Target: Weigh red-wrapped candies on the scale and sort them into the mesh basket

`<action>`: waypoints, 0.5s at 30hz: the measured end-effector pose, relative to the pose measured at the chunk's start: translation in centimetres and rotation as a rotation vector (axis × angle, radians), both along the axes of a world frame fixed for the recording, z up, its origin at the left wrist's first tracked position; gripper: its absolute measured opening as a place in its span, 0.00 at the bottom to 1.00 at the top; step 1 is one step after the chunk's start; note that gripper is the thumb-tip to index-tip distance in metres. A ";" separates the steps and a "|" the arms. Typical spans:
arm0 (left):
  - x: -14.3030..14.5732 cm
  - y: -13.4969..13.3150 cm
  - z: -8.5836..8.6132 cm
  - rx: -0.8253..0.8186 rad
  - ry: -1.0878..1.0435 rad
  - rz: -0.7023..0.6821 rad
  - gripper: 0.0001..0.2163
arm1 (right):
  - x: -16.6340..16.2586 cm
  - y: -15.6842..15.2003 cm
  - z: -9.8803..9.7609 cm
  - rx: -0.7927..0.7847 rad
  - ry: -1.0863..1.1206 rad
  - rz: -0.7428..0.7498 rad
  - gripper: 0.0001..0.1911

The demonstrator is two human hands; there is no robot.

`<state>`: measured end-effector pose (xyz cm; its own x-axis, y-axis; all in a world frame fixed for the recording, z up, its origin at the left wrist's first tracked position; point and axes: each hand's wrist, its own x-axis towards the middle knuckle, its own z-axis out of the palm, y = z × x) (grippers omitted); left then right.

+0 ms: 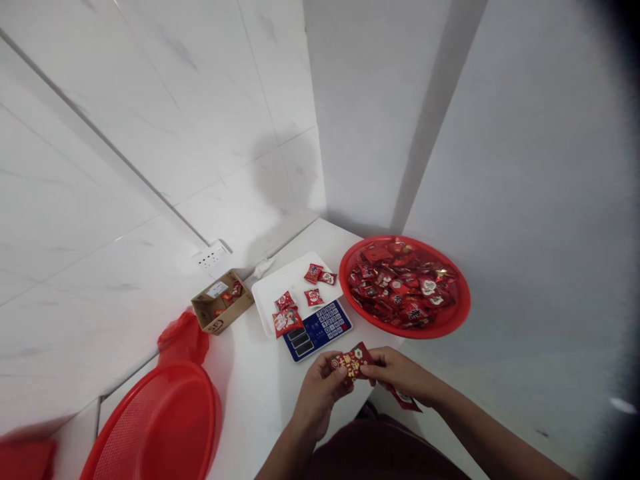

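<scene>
My left hand (pixel 320 390) and my right hand (pixel 400 375) both pinch a small red packet with gold print (pixel 351 362), held over the near edge of the white table (pixel 255 387). Another red packet (pixel 404 399) pokes out from under my right hand. Just beyond the hands sits a scale with a white pan (pixel 280 283) and a blue keypad (pixel 320 328). Several red candy packets (pixel 287 313) lie on the pan. To the right stands a round red tray (pixel 450 323) heaped with several such packets.
A small open cardboard box (pixel 220 308) with a few packets sits left of the scale, near a wall socket (pixel 213 255). A red plastic bag (pixel 184 337) and a large red basket (pixel 155 427) are at the near left. White walls close in behind and right.
</scene>
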<state>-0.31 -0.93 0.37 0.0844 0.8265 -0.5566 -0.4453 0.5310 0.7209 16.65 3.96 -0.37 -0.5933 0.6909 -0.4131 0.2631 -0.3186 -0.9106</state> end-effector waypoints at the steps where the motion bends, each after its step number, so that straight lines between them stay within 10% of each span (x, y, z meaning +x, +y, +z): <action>1: 0.0 0.0 0.0 0.005 0.002 -0.010 0.15 | 0.0 0.0 0.0 -0.011 0.000 -0.002 0.20; 15: -0.1 -0.1 -0.2 -0.032 0.108 -0.155 0.15 | -0.2 0.5 -1.1 0.031 -0.050 -0.175 0.20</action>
<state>-0.43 -1.04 0.17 0.1476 0.7900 -0.5951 -0.2777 0.6106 0.7417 16.43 4.50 -1.51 -0.4418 0.7949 -0.4160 0.2510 -0.3356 -0.9079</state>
